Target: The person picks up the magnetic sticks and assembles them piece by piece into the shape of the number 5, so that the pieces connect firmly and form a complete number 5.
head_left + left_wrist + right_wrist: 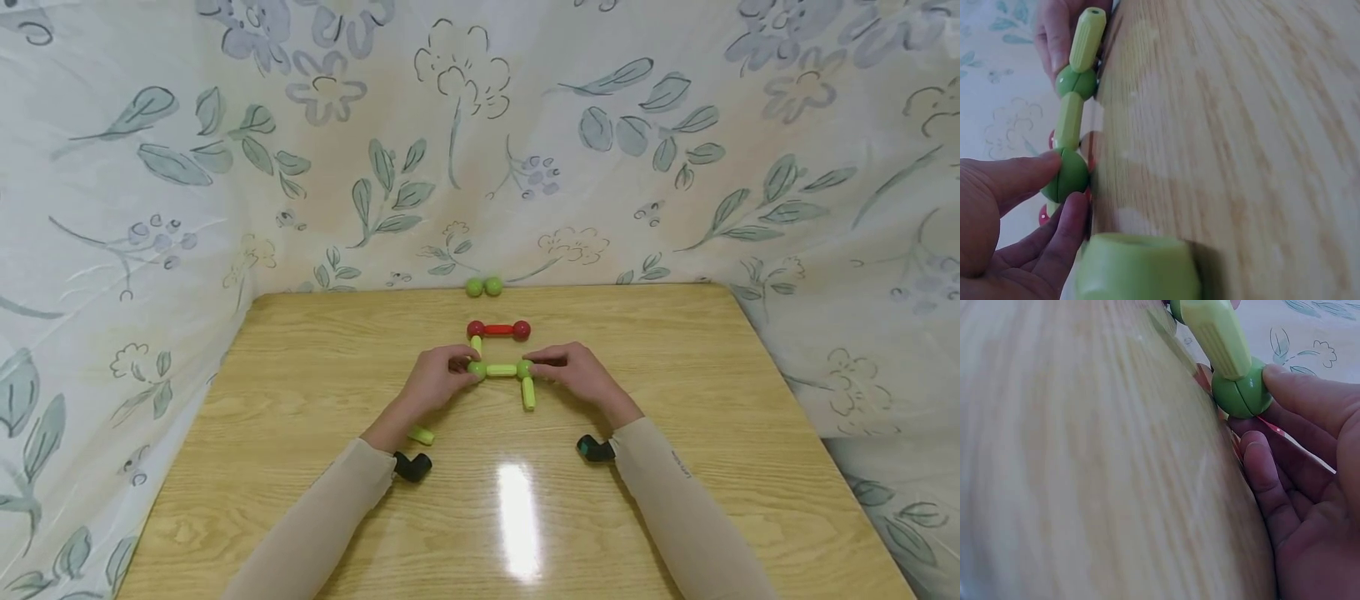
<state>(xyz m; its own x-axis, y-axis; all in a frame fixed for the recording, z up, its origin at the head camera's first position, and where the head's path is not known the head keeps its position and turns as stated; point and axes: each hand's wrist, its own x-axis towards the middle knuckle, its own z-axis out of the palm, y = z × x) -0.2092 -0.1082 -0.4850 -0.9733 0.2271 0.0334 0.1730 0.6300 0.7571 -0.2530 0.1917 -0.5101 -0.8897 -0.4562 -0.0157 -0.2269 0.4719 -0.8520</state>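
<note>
A flower-printed cloth [465, 125] hung beyond the wood-grained table [300, 375], which caught a streak of glare on its near part. From the near side, a person's left hand [438, 375] pinched the left green ball [477, 370], thumb against fingers, and the right hand [581, 373] likewise pinched the right green ball [525, 368]; a yellow-green rod [501, 370] joined them mid-table. The left wrist view showed a loose rod [1138, 269] up close, partly hidden by the arm in the head view.
</note>
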